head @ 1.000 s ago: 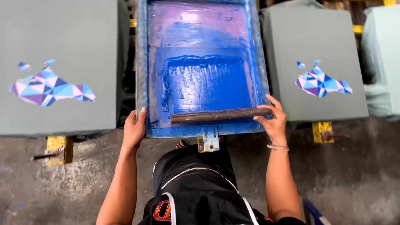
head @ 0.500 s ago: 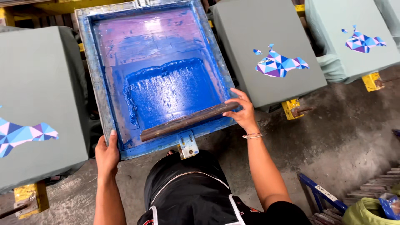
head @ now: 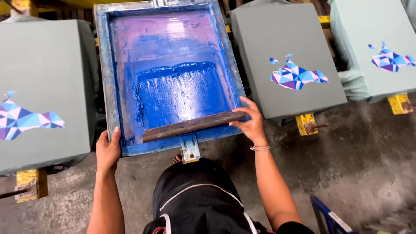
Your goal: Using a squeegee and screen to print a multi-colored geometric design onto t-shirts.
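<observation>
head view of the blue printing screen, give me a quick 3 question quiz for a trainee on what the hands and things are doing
1. True or false: the right hand touches the end of the squeegee.
2. Where is the left hand?
A. on the squeegee
B. on the near left corner of the screen frame
C. on a grey shirt
3. Fill in: the blue ink is spread in the ____ half of the screen, nearer the person.

Key
1. true
2. B
3. lower; the upper part looks thin and purplish. Printed grey shirts lie on either side.
</observation>
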